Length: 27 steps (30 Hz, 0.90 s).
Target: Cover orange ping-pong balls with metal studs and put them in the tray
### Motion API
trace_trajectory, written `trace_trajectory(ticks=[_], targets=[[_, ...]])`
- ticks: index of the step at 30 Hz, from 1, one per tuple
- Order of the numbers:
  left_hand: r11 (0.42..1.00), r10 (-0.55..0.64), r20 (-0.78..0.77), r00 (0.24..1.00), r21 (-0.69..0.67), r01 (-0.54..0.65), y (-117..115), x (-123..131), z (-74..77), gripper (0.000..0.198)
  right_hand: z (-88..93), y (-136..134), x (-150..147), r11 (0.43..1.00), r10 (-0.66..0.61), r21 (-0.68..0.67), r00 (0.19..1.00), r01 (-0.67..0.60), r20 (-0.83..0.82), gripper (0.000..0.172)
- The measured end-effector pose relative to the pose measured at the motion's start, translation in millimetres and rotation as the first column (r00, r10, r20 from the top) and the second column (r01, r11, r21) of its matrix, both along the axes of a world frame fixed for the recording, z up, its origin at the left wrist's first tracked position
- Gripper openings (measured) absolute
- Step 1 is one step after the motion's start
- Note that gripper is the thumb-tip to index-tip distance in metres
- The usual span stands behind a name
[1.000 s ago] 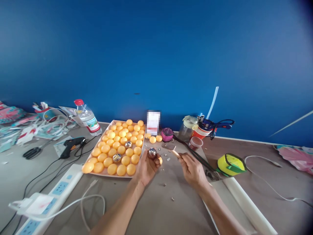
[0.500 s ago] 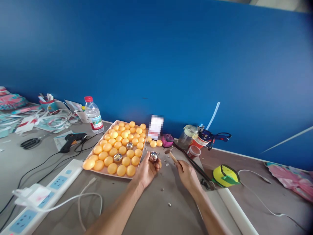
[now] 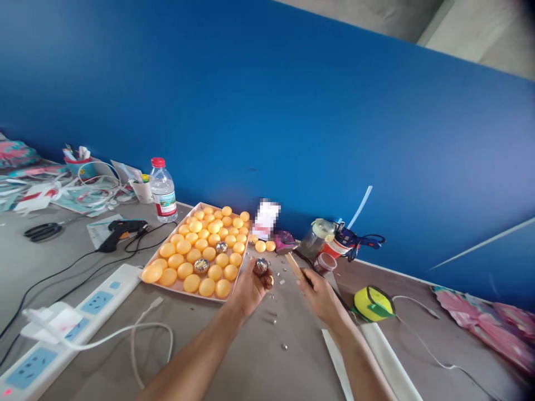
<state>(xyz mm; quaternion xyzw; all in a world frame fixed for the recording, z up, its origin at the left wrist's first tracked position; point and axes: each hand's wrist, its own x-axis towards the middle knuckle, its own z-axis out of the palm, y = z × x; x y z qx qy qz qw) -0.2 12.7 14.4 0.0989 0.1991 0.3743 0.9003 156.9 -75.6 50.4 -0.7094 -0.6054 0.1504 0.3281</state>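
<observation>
My left hand (image 3: 249,289) is closed around a ball covered in small silver mirror pieces (image 3: 261,266), held up between thumb and fingers. A bit of orange shows at its fingertips. Pinched in my right hand (image 3: 320,292) is a flat wooden stick (image 3: 295,266), whose far end points at a purple item (image 3: 286,241) by the wall; whether they touch I cannot tell. Left of my hands lies a shallow tray (image 3: 184,292) packed with orange balls (image 3: 202,245). Two mirrored balls (image 3: 202,265) sit among them. Several small silver bits (image 3: 284,346) are scattered on the table between my forearms.
At the left are a power strip (image 3: 94,312), a glue gun (image 3: 119,234), scissors (image 3: 43,231) and a water bottle (image 3: 163,192). A lidded jar (image 3: 316,238), a small red-brown tub (image 3: 326,263) and a yellow-green tape roll (image 3: 373,303) stand right. A blue partition (image 3: 267,111) rises behind.
The stick has turned, so its brown tip no longer shows and its end is nearer the purple item. My left hand keeps the mirrored ball. The camera view has tilted slightly.
</observation>
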Motion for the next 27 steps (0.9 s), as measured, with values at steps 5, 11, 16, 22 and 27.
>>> trace_trajectory(ticks=[5,11,16,22,27], targets=[[1.0,0.031,-0.007,0.999,-0.002,-0.031,0.2,1.2,-0.2,0.032,-0.7,-11.1,-23.9,0.995,0.061,-0.072,0.984,-0.074,-0.166,0.029],[0.998,0.053,-0.028,0.998,-0.036,-0.054,0.2,3.7,-2.1,0.033,13.2,-20.9,-39.5,0.981,-0.089,0.17,0.996,0.09,-0.015,0.026],[0.998,0.049,-0.103,0.993,-0.045,-0.054,0.7,1.3,-2.9,0.034,-12.0,-20.4,-43.5,0.994,-0.072,0.088,0.991,0.062,0.115,0.023],[0.999,0.028,-0.127,0.991,-0.018,-0.031,2.0,2.7,-2.1,0.038,-11.0,-20.6,-38.1,0.951,-0.198,0.253,0.979,0.179,0.048,0.025],[0.999,-0.003,-0.165,0.986,-0.034,-0.002,1.7,3.1,-4.7,0.038,-10.8,-18.8,-43.4,0.994,-0.052,0.1,0.994,0.043,0.092,0.027]])
